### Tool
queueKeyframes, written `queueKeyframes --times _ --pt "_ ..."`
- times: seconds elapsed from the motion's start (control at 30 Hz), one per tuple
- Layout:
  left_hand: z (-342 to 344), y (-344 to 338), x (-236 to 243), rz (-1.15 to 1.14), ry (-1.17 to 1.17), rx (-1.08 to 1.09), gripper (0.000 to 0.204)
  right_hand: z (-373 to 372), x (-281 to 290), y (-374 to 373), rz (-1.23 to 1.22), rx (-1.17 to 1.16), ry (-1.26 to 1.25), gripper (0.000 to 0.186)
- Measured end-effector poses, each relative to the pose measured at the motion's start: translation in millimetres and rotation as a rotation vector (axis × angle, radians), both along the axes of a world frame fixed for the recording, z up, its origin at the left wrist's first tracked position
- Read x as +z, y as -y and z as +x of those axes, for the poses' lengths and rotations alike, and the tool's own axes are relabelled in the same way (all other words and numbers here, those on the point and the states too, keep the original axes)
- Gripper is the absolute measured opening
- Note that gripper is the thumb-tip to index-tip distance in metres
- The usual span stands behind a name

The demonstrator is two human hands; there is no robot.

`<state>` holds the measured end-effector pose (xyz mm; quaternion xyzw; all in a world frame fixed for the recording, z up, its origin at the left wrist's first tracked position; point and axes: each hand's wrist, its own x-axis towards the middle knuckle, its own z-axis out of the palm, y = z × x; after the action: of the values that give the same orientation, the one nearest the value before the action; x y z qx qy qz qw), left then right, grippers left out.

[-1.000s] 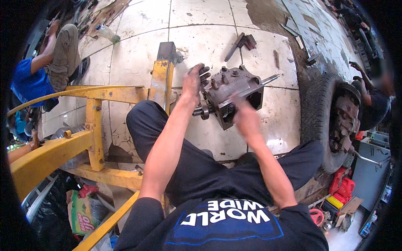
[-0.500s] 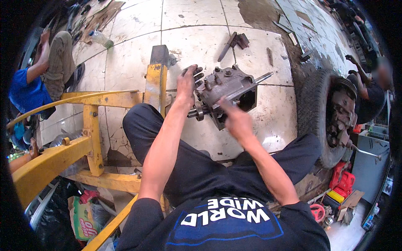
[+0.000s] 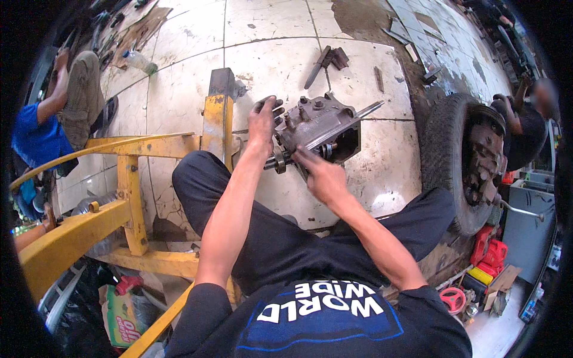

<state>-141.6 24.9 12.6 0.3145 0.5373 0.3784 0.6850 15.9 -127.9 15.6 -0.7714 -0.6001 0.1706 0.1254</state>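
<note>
A grey-brown metal gearbox housing sits tilted on the tiles before my crossed legs, bolts along its top and a dark opening at its right. My left hand is at the housing's left end, its dirty fingers loosely spread and reaching over that side. Along the near flange edge lies the index finger of my right hand, stretched out while the other fingers curl under. I see no tool in it, though the fingertip is slightly blurred. A shaft with a collar juts out below my left hand.
A yellow metal frame stands at my left. To the right are a large tyre with hub and a red jerrycan. Dark metal pieces and a plastic bottle lie ahead. Other people sit far left and far right.
My right hand has slid left and nearer along the housing's flange edge. My left hand stays at the housing's left end. The person at right has lowered an arm.
</note>
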Motion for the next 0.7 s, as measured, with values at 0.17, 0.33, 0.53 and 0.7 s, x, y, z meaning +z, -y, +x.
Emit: queueKeyframes --times 0.17,0.33,0.53,0.7 --pt "-4.7 5.0 -2.4 0.087 -0.108 -0.036 0.044 35.6 6.4 -3.2 0.063 0.033 -0.034 0.057" --pt "-3.5 3.0 -6.2 0.166 -0.155 -0.059 0.042 30.9 15.2 -6.1 -0.033 0.03 -0.055 0.052" --pt "11.4 1.5 -25.2 0.209 -0.24 0.067 0.034 -41.8 23.7 6.9 0.046 0.169 -0.077 0.053" --pt "3.3 -5.1 -15.2 0.12 -0.232 -0.013 0.05 105.2 33.8 10.9 0.182 0.016 -0.722 0.051"
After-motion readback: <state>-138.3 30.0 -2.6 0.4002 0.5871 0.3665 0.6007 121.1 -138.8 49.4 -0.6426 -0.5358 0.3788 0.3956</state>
